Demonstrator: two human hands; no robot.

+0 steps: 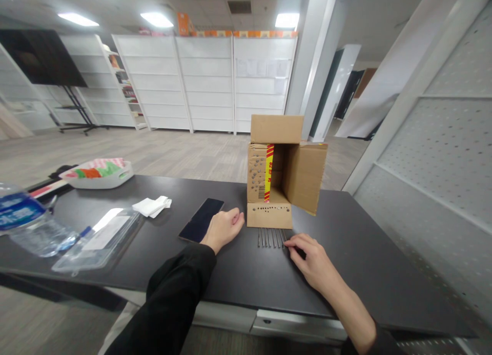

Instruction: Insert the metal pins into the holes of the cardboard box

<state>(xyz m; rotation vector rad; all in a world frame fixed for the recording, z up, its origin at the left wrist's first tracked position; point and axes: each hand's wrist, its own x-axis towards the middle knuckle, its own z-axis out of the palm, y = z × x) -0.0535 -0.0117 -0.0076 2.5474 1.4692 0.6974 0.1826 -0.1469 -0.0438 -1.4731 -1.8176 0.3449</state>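
My right hand (307, 255) pinches the near end of the rightmost thin metal nail (285, 236) with thumb and forefinger. Several more such nails (269, 238) lie side by side on the dark table, pointing away from me. Just behind them stands an open cardboard box (257, 165), its lower flap (269, 216) pierced with small holes. Its left face also bears many holes or round heads; I cannot tell which. Left of the nails, my left hand (225, 226) rests closed in a loose fist, with nothing visible in it, beside a dark phone or tablet (200, 221).
Further left are folded white tissues (152, 206), a clear plastic case (103, 239), a water bottle (34, 222) and a white basket (100, 175) with coloured cloth. A perforated panel (434, 165) stands along the right. The table's front edge (300, 310) is near me.
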